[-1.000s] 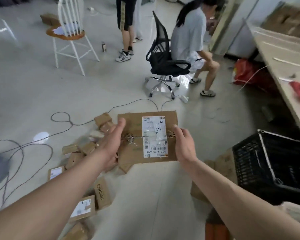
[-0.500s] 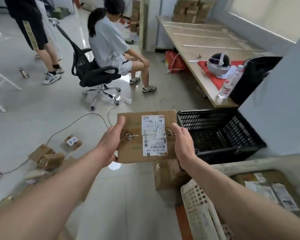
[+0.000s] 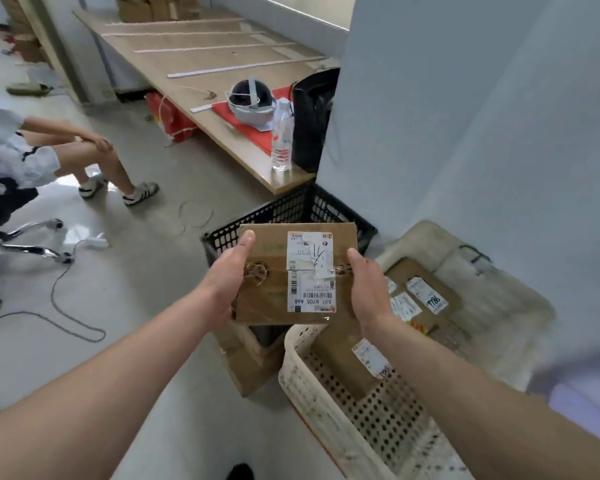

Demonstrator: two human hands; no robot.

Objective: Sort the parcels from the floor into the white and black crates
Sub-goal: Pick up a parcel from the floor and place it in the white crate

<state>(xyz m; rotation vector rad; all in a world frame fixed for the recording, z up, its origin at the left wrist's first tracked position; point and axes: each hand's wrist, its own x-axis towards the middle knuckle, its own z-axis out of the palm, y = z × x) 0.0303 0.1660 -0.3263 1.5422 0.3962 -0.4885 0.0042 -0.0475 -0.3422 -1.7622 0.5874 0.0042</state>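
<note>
Parcel (image 3: 297, 273) sits at frame centre, label up, in front of the black crate (image 3: 291, 209). The white crate (image 3: 302, 375) is at 5 o'clock. Left hand (image 3: 227, 278) and right hand (image 3: 368, 289) clasp opposite side edges, thumbs on top, fingers hidden beneath. Judged flat, stiff, light. The taped face looks slick, so an edge hold suits it.
</note>
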